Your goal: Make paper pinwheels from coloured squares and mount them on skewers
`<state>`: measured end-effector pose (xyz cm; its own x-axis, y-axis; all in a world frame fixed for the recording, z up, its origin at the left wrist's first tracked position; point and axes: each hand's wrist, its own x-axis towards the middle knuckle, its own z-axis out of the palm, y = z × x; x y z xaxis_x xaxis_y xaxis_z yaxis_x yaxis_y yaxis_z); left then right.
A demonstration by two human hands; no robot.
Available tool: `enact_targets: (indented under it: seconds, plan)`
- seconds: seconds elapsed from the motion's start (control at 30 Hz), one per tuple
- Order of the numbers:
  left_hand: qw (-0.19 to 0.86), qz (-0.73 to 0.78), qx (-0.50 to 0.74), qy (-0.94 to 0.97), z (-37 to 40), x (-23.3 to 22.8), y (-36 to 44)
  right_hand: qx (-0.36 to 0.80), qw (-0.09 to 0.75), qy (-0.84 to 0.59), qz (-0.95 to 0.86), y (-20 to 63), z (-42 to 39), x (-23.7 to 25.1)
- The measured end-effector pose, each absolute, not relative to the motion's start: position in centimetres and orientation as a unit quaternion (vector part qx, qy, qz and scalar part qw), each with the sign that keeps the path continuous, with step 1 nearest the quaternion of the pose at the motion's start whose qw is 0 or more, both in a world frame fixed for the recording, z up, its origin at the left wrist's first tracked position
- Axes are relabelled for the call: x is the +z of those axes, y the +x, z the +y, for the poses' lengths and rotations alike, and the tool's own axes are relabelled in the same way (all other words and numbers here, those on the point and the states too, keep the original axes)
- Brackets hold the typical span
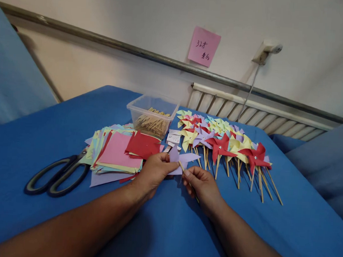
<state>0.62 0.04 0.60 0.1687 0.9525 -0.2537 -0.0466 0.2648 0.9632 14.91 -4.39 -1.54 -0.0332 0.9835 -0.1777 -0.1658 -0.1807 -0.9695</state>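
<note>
My left hand point(157, 169) pinches a purple paper pinwheel point(188, 156) by its left side, thumb on top. A thin wooden stick point(181, 166) lies against the middle of the pinwheel, gripped between the thumb and fingers of my right hand point(202, 184). The stick's lower end pokes out below my right hand. Behind my left hand is a pile of coloured paper squares point(120, 150), pink and red on top. Small white boxes point(173, 137) sit just beyond the pinwheel, partly hidden by it.
Many finished pinwheels point(219, 146) on sticks lie in rows at the right. A clear plastic box point(153, 108) of wooden sticks stands behind the paper. Large scissors point(58, 174) rest at the left on the blue cloth point(165, 233). A radiator point(219, 105) is against the wall.
</note>
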Motion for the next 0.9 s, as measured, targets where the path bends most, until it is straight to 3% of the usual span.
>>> enact_targets:
  seconds: [0.9]
  plan:
    - [0.620, 0.499, 0.405, 0.449, -0.07, 0.38, 0.68, 0.578, 0.487, -0.497, -0.427, 14.75, -4.40, -1.73]
